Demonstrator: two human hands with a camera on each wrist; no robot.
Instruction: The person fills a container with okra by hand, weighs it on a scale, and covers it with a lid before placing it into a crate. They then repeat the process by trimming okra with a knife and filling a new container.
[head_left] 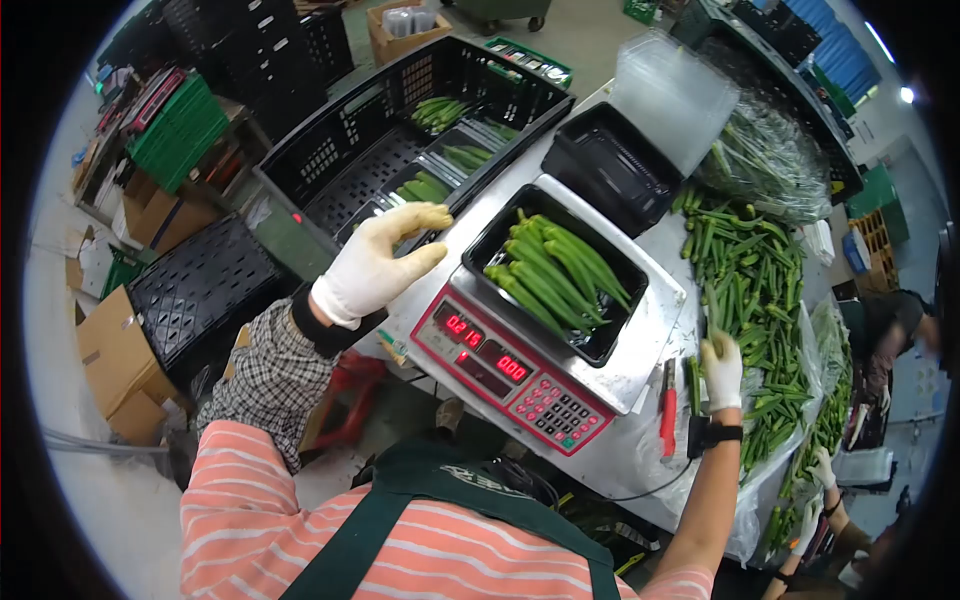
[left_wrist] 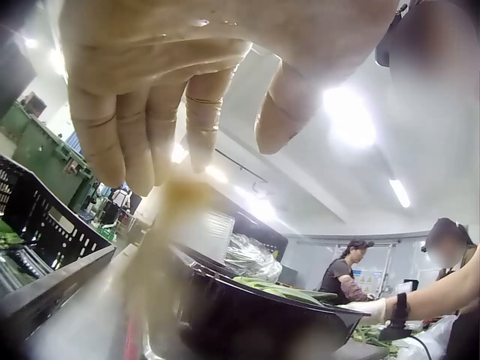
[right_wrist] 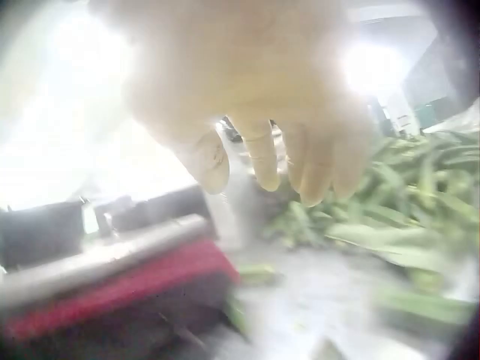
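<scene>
- Because its lit display and keypad face the person, the pink-red digital scale (head_left: 485, 375) is probably turned for easy reading.
- Long green okra pods (head_left: 560, 270) lie mostly side by side in a deep black plastic tray (head_left: 606, 345) on the scale's flat silver pan (head_left: 655, 322); likely laid lengthwise to fit.
- White-gloved left hand (head_left: 375, 262): fingers loosely bent, thumb apart, nothing in it, just off the tray's left corner.
- White-gloved right hand (head_left: 722, 372): fingers hang down, slightly bent, nothing seen pinched; beside the loose green okra heap (head_left: 750, 270).
- Red-handled tool (head_left: 668, 415) lies between scale and right hand, presumably for quick reach.
- Large black slatted plastic crate (head_left: 365, 168), left, holds more okra trays, seemingly lined up to save room.
- Second black plastic tray (head_left: 615, 165) sits past the scale, by stacked clear plastic containers (head_left: 672, 90); likely spares within reach.
</scene>
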